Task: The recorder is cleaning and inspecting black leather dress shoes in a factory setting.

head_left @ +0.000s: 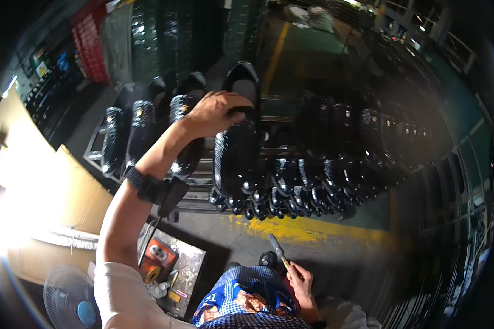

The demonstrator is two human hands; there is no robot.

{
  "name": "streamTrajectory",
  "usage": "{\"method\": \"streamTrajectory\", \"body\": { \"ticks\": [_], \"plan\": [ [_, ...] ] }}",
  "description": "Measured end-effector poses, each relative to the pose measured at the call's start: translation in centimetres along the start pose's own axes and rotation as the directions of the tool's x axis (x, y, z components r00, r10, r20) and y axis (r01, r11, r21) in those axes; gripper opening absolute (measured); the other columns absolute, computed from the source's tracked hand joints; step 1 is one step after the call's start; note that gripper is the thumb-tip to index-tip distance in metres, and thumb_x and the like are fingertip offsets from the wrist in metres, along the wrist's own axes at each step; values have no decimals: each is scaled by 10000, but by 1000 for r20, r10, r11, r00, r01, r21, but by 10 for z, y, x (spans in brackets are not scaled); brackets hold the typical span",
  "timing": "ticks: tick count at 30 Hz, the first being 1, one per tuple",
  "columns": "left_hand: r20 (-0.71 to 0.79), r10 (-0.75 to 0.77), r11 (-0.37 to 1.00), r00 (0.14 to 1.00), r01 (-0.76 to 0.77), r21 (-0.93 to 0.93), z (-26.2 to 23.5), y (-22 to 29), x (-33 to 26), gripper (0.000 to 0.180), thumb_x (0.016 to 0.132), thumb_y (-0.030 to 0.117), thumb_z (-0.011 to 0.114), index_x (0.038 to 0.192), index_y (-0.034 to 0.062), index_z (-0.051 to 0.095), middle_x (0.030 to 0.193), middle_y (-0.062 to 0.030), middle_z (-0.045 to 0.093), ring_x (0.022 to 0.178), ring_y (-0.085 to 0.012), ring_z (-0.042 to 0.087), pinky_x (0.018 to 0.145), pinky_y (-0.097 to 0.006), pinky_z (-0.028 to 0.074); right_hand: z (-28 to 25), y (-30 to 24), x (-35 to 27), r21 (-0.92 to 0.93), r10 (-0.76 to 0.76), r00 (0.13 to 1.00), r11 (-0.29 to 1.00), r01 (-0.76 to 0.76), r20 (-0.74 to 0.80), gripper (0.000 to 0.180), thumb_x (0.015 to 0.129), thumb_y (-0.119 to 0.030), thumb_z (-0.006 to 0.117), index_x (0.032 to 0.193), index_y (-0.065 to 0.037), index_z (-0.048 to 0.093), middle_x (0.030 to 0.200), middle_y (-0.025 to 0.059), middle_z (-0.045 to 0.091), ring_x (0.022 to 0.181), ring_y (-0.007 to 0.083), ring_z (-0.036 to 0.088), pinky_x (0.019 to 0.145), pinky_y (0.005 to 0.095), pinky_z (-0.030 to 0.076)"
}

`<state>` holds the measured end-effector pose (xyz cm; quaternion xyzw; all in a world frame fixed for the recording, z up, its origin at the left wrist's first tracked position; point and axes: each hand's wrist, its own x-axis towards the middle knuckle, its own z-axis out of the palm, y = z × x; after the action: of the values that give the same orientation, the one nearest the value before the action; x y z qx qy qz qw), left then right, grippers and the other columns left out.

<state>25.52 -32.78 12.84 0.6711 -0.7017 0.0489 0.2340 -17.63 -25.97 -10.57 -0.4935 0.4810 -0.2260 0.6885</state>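
My left hand point(219, 112) reaches out over a rack, its fingers curled over the upper edge of a glossy black shoe point(237, 156). That shoe stands nearly upright, toe end toward me, beside several similar black shoes point(142, 129) with small gold-coloured ornaments. Low in front of my body, my right hand point(300, 279) is closed round the pale handle of a slim tool point(277, 248) with a flat grey head. Whether the head is a blade or bristles I cannot tell. A dark band and a black block point(173, 196) sit on my left wrist.
More black shoes point(335, 178) fill the rack rightward, in several rows. At lower left are a small worktable point(189, 263) with a red-orange box point(160, 253), a fan point(71, 299) and cardboard point(82, 192). Yellow floor paint point(307, 230) runs below the rack.
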Motion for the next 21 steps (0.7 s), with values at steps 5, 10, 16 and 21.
{"method": "streamTrajectory", "body": {
  "ticks": [5, 10, 16, 21],
  "plan": [
    [-126, 20, 865, 992, 46, 499, 55, 12, 53, 471, 781, 101, 557, 1235, 170, 453, 1276, -101, 396, 1195, -281, 359, 1015, -420, 260, -28, 11, -9, 51, 4, 994, 999, 1, -106, 220, 842, -128, 584, 1020, 1, 590, 600, -23, 493, 471, 1, 370, 395, 153, 265],
    [33, -278, 952, 960, 280, -122, 86, 72, 116, 853, 745, 538, 548, 1388, 179, 116, 1349, -281, 234, 1142, -421, 413, 934, -433, 381, -48, 1, 3, 154, 85, 987, 986, -64, -134, 240, 848, -143, 579, 1035, 7, 584, 608, -16, 511, 485, 28, 410, 424, 176, 305],
    [96, -471, 818, 877, 475, -325, 137, 69, 140, 843, 607, 455, 725, 1223, 18, 350, 1057, -225, 555, 1006, -324, 548, 843, -390, 439, -73, -10, 35, 109, -152, 987, 982, 156, -51, 219, 840, -96, 573, 1037, 0, 572, 639, -14, 488, 487, 22, 379, 394, 169, 251],
    [62, -499, 455, 865, 322, -830, 101, 102, 95, 468, 638, 0, 732, 1008, -26, 445, 898, -79, 582, 847, -134, 569, 741, -266, 486, -90, -72, 47, 308, 59, 994, 948, -84, 87, 213, 864, -125, 528, 1047, -29, 577, 596, -7, 467, 448, 42, 362, 375, 187, 227]
  ]
}}
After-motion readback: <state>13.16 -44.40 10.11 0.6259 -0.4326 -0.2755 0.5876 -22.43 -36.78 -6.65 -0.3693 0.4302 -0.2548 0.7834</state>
